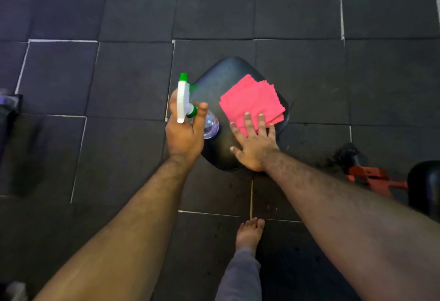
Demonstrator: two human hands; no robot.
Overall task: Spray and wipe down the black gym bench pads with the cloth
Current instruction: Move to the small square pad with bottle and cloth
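A black bench pad (pixel 221 81) lies below me in the middle of the view. A folded pink cloth (pixel 252 102) rests on its right half. My right hand (pixel 253 145) lies flat on the pad with fingers spread, its fingertips on the cloth's near edge. My left hand (pixel 184 133) grips a clear spray bottle (pixel 210 124) with a white and green trigger head (pixel 183 98), held over the pad's left edge, nozzle pointing away from me.
Dark rubber floor tiles (pixel 128 79) surround the pad. A red metal frame (pixel 371 176) and another black pad (pixel 426 186) sit at the right. My bare foot (pixel 250 231) stands just behind the pad. A dark object (pixel 9 110) is at the left edge.
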